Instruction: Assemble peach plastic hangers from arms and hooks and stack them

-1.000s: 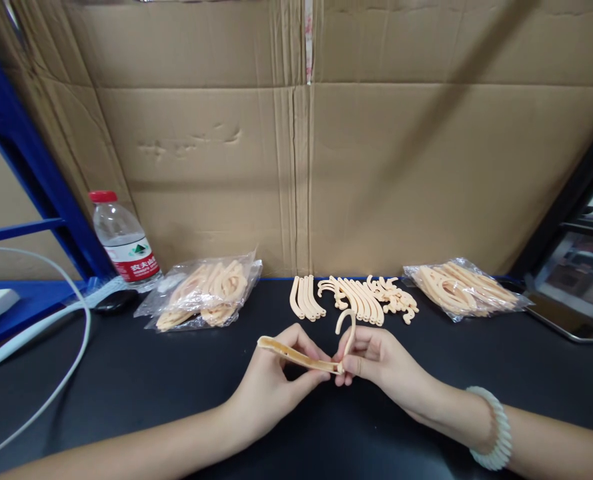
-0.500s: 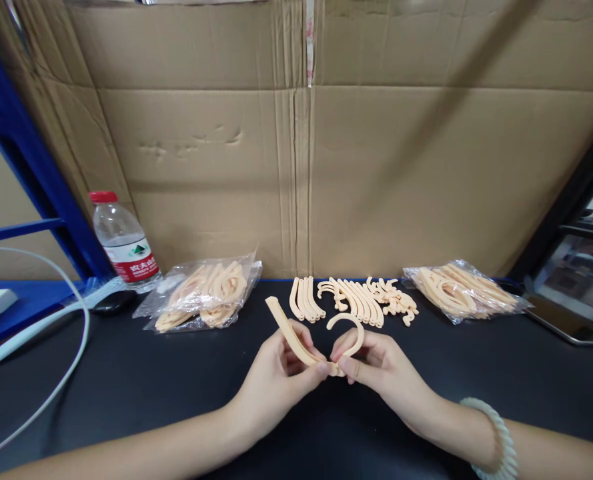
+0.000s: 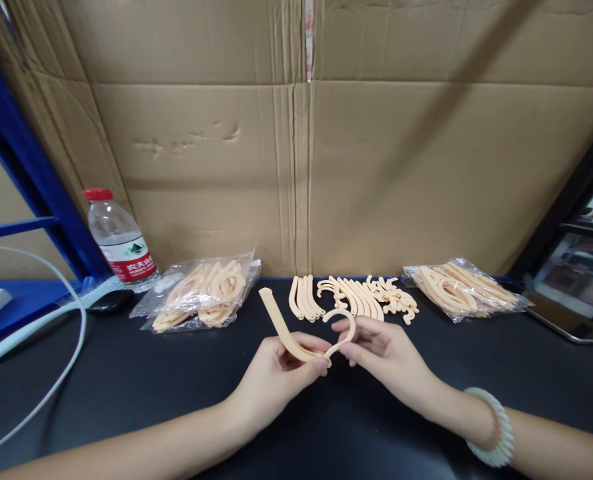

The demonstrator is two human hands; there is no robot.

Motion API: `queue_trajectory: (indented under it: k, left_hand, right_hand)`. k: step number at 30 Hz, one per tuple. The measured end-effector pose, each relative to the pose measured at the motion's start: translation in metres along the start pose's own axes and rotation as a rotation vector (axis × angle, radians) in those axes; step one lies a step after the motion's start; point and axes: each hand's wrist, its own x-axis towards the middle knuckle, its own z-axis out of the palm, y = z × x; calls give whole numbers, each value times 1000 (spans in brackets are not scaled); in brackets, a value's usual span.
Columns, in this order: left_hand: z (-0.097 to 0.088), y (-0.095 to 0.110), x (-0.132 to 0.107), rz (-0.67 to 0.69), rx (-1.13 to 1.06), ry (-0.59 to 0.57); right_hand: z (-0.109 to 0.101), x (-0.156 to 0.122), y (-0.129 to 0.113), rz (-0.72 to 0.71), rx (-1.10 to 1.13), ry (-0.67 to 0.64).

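Observation:
My left hand (image 3: 276, 377) pinches a long, curved peach plastic strip (image 3: 279, 323) that points up and to the left. My right hand (image 3: 383, 353) holds a small peach hook piece (image 3: 343, 327) by its curved end. The two parts meet at their lower ends between my thumbs, just above the black table (image 3: 126, 380). Both hands are closed on their parts. A white beaded bracelet (image 3: 493, 427) circles my right wrist.
Loose peach strips (image 3: 306, 297) and hooks (image 3: 371, 297) lie in rows behind my hands. Two clear bags of the same parts (image 3: 203, 290) (image 3: 461, 287) flank them. A water bottle (image 3: 119, 237), white cable (image 3: 71, 347), blue rack (image 3: 21, 167), cardboard wall (image 3: 306, 167) and a tablet (image 3: 571, 287) surround the table.
The long strip has swung from lying flat to pointing up and left. The hook has turned from upright to arching sideways, and both hands have risen slightly.

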Motion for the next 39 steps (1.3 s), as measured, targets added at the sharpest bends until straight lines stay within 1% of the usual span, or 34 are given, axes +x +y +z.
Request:
queue_trajectory:
  k: [3,5,7,8,10,11,13,18,21,23,25,28,30,32,34,36,39]
  left_hand:
    - [-1,3,1,-42,36,45]
    - [-1,5,1,-71,-5,64]
    - [-1,5,1,-86,-44,76]
    - [-1,5,1,-88,-56,80]
    - [-1,6,2,-84,-65,81]
    - [-1,6,2,-81,-68,78]
    - [-2,6,2,-72,-76,69]
    - [-2,5,2,-62,-84,75]
    - [-3,3,3,-60,-106,68]
    - [-3,2,3,-70,-120,60]
    - [-4,2,3,-77,-126,56]
    - [-6,3,4,-76,-137,45]
    - [-7,3,5,-79,-159,37]
    - [-8,4,6,-84,-182,27]
    - [-8,4,7,-86,-194,15]
    - [-8,5,8,-86,-201,-5]
    - [-9,4,8,-87,-219,-29]
  right_hand:
    - [-17,9,0,-232,-357,19]
    - [-27,15,3,-393,-619,-9]
    - [-36,20,9,-496,-886,-40]
    - [-40,22,12,-516,-1011,-46]
    - [-47,26,19,-505,-1199,-33]
    - [-49,28,23,-490,-1253,-27]
    - [-53,31,28,-468,-1287,-30]
    - [-56,35,31,-466,-1214,-29]
    - [-55,35,28,-498,-1088,14]
    - [-54,35,25,-506,-944,96]
    - [-53,34,23,-483,-805,198]
    - [-49,31,20,-365,-524,326]
    - [-44,29,17,-264,-305,376]
    - [-38,25,12,-217,-161,405]
    - [-31,20,6,-232,-125,423]
    - [-24,15,1,-251,-153,425]
    - [-17,8,-5,-242,-143,436]
